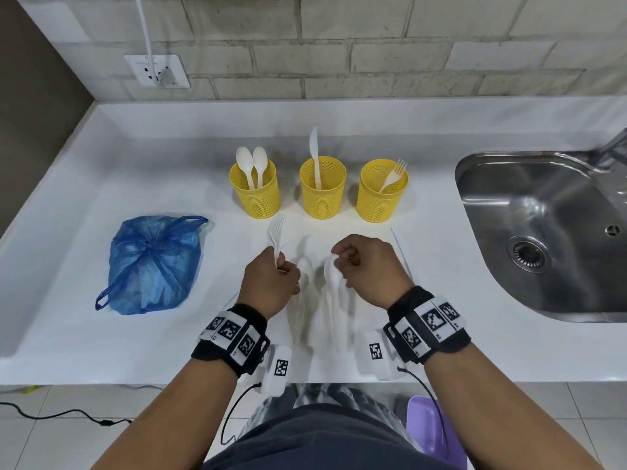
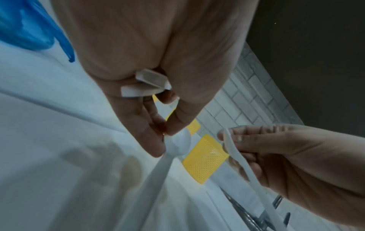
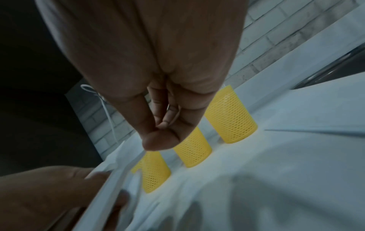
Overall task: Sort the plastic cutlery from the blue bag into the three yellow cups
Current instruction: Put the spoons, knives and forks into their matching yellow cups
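A white plastic fork (image 1: 277, 237) stands pinched in the left hand (image 1: 268, 283) at centre frame, while the right hand (image 1: 371, 269) grips blurred white cutlery (image 1: 334, 283) beside it. Above them stand three yellow cups (image 1: 322, 188) holding spoons, a knife and a fork; the knotted blue bag (image 1: 152, 266) lies at left, a steel sink (image 1: 543, 232) at right.

Knotted blue bag (image 1: 152, 264) lying left, three yellow mesh cups (image 1: 322, 188) upright, loose white cutlery (image 1: 334, 296) blurred, perhaps spoons

Kitchen: sink (image 1: 543, 232), tiled wall (image 1: 339, 45)
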Demonstrator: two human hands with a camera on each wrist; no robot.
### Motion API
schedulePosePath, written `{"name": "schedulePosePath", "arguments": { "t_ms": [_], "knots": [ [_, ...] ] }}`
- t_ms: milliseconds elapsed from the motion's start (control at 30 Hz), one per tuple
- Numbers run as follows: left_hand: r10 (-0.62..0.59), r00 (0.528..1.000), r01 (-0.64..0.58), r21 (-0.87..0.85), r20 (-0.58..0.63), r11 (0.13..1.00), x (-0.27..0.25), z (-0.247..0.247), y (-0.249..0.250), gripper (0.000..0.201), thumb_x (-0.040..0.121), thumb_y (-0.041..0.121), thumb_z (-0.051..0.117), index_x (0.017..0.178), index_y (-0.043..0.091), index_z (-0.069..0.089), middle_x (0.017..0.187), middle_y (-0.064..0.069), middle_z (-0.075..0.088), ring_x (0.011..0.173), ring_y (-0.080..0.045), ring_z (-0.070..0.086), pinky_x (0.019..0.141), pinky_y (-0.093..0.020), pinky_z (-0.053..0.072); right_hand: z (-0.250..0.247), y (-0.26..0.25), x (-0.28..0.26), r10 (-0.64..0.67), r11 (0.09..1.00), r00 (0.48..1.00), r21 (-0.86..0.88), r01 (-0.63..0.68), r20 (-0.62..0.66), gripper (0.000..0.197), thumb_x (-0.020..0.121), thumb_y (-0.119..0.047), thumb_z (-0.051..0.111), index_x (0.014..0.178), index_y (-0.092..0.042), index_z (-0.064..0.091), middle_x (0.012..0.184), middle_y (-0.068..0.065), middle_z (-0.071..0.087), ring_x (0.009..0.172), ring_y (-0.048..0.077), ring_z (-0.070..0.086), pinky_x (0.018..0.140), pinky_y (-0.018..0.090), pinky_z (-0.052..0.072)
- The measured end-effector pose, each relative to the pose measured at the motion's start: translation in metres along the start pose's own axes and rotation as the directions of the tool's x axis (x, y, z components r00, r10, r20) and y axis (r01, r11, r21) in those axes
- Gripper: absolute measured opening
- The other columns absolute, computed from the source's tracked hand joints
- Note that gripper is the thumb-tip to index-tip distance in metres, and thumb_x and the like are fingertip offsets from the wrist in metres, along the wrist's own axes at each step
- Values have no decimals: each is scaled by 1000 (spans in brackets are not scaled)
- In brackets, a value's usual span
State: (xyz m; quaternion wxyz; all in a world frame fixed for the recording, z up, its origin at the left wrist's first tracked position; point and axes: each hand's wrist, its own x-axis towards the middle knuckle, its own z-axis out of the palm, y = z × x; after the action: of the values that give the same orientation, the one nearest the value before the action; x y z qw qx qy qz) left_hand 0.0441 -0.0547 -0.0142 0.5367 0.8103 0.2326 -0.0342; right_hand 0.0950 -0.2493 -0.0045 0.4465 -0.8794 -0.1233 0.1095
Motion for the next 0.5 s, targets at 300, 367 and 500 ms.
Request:
{"name": "schedulePosePath", "arguments": {
  "t_ms": [300,367,500],
  "knots": [
    [50,996,-30,-254,74,967,-7,10,22,36,89,2,71,82,14,38,84,-9,60,75,-18,67,74,-44,65,10,-15,4,11,999,1000,45,-10,-17,17,94,-9,63,109,-10,70,69,-3,66,58,18,70,76,28,54],
    [55,995,-29,-288,82,957,-8,9,24,34,92,-1,67,81,13,37,87,-13,62,79,-21,71,76,-47,65,10,-14,6,18,999,999,35,-16,-37,18,94,-10,62,110,-10,72,69,-2,68,60,18,71,81,32,56],
    [70,992,-25,-373,108,927,-12,9,30,33,96,-3,62,82,13,37,95,-24,62,85,-28,76,74,-41,64,14,-16,10,-18,1000,998,-4,18,-61,17,93,-12,57,85,-7,71,74,7,70,68,28,71,76,44,57]
  ]
}}
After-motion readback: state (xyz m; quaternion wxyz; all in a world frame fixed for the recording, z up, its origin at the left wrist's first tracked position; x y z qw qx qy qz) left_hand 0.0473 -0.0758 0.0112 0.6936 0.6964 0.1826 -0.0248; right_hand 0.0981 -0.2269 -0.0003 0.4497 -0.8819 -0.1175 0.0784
